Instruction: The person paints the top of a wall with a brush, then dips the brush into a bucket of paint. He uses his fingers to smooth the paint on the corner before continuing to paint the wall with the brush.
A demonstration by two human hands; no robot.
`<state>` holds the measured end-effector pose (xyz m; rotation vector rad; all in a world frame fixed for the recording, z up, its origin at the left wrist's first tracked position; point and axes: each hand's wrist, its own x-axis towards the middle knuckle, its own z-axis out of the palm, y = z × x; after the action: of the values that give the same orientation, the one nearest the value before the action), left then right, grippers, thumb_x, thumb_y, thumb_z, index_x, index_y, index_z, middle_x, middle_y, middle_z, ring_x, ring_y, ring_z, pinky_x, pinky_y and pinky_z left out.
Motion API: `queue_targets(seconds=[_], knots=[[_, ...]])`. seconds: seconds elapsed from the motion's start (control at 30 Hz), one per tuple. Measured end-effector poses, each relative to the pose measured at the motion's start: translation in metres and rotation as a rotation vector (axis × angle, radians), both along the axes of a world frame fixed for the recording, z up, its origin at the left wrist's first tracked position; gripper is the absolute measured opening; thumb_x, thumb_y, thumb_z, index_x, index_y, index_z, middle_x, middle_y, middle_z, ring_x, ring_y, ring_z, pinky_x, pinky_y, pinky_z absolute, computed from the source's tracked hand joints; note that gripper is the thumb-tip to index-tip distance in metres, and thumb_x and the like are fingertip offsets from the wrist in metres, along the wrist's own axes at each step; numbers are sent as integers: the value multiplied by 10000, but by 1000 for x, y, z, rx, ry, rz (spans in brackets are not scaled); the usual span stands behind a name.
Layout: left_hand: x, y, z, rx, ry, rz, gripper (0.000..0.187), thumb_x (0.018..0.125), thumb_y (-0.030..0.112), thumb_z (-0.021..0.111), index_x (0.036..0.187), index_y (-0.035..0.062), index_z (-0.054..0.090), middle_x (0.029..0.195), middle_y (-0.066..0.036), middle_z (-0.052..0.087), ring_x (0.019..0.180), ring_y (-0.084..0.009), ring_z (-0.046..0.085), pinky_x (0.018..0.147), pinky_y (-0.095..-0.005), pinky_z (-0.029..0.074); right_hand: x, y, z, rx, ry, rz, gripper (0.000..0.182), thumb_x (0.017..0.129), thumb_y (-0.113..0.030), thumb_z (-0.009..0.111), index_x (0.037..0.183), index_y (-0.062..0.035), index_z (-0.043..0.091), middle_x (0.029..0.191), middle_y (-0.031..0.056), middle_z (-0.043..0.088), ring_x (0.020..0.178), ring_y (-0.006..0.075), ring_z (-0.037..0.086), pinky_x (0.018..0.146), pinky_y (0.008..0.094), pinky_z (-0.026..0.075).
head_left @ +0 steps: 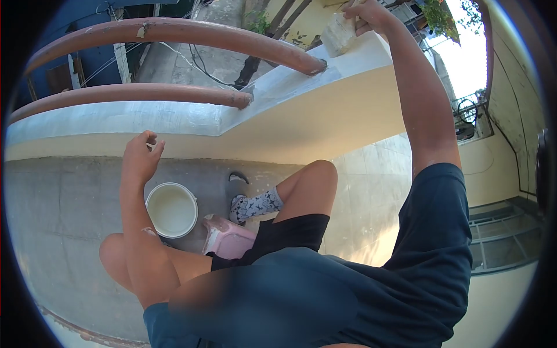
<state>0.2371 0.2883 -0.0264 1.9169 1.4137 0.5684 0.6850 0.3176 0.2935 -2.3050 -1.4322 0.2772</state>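
Observation:
My right hand (365, 16) is raised at the top, its fingers closed on the upper part of a pale, flat tool (339, 36), perhaps a scraper or brush. The tool's lower edge is at the white top of the low wall (371, 55), near the end of the upper red-brown rail (232, 39). My left hand (143, 152) hangs in front of the wall's cream side, fingers loosely curled and apart, holding nothing. Below it, beside my forearm, a white bucket (172, 210) with whitish contents stands on the grey floor.
A second red-brown rail (145, 93) runs lower and meets the wall top. Between my legs is a pink plastic object (229, 238), perhaps a stool. My foot in a patterned sock (258, 205) is near the wall. Wires and a blue structure lie beyond the rails.

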Motion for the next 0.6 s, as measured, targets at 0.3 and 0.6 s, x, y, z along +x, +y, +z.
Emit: queue_targets(seconds=[0.3, 0.6], knots=[[-2, 0, 2, 15, -11, 15, 297, 842, 207, 645, 1037, -17, 630, 986, -190, 659, 860, -312, 641, 768, -386, 503, 0, 11, -33, 26, 185, 43, 409, 763, -134, 668, 1099, 78, 569, 1110, 214, 583, 799, 352, 672, 668, 392, 603], [-8, 3, -1, 38, -11, 18, 304, 837, 207, 646, 1040, -19, 631, 995, -184, 661, 840, -309, 640, 763, -379, 501, 2, 2, 9, 189, 76, 125, 240, 775, -102, 691, 882, 91, 597, 754, 182, 634, 568, 295, 641, 498, 405, 557]])
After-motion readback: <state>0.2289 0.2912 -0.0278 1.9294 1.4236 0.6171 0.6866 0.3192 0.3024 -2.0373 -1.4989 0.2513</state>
